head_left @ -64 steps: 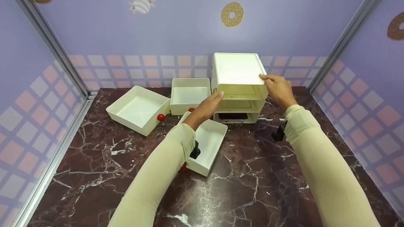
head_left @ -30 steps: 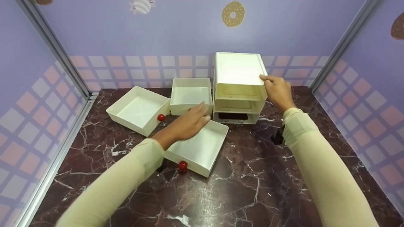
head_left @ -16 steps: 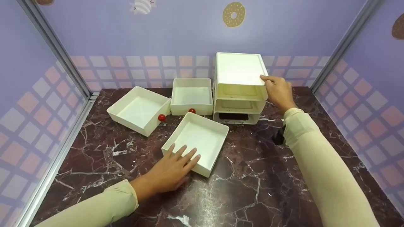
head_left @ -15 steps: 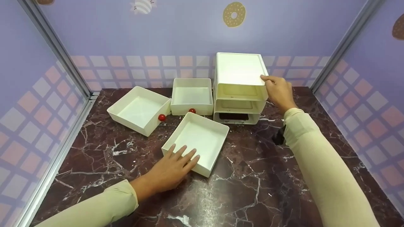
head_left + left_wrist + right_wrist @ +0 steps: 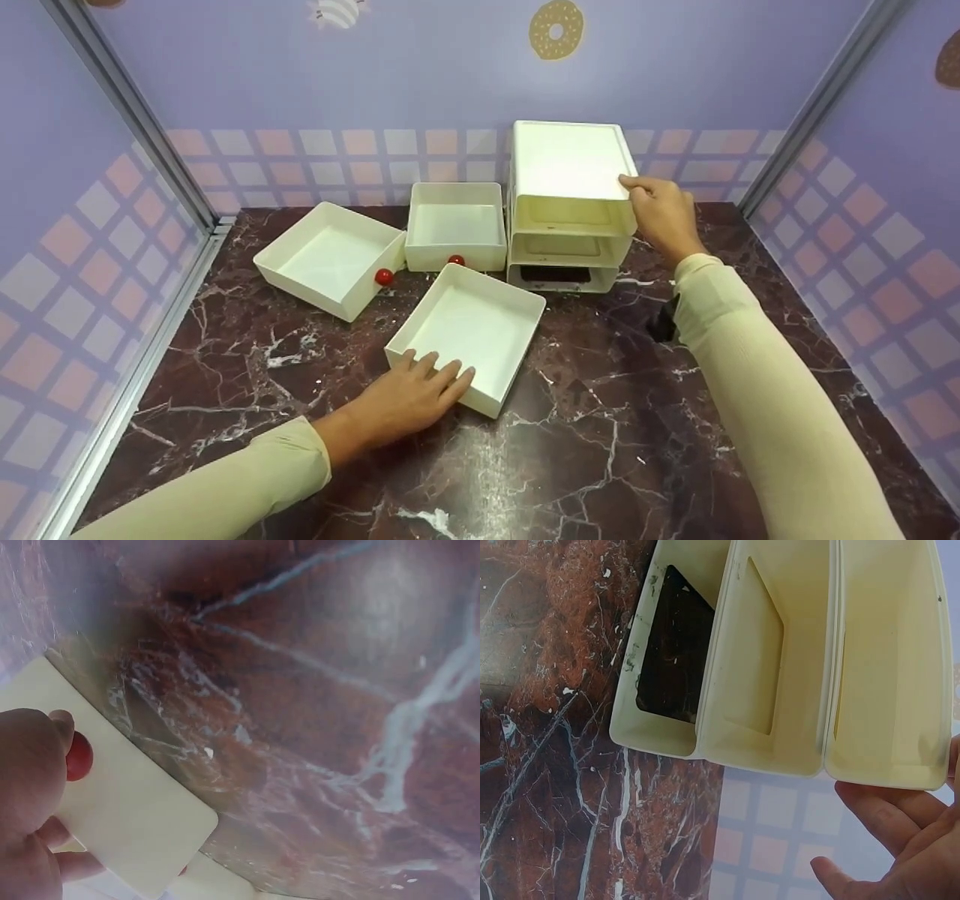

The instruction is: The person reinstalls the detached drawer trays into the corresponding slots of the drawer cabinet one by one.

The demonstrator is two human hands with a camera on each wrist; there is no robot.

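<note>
Your left hand [image 5: 409, 397] has just left the side of the white cabinet [image 5: 570, 157], swung down across the middle of the frame and settled on the near drawer [image 5: 476, 330]. That drawer lies a little below the centre of the head view, turned at an angle, with its open side up. Your left fingers lap over its front rim, and in the left wrist view your thumb sits at the red knob [image 5: 79, 757], so your grip is narrow, with the front wall between thumb and fingers.

Your right hand [image 5: 664, 214] hasn't shifted: it holds the cabinet's upper right edge, thumb on top and fingers against the side. The cabinet stands upright against the back wall [image 5: 412, 82], right of centre in the upper half of the frame, its three slots open toward you and no drawer in any of them.

The change means your hands now have separate jobs: steadying the cabinet seems to fall to the right alone, while the left has charge of the drawer. The back drawer [image 5: 457, 221], just left of the cabinet, and the left drawer [image 5: 326, 259], further toward the left of the frame, sit on the table [image 5: 570, 465] where they were, untouched.
</note>
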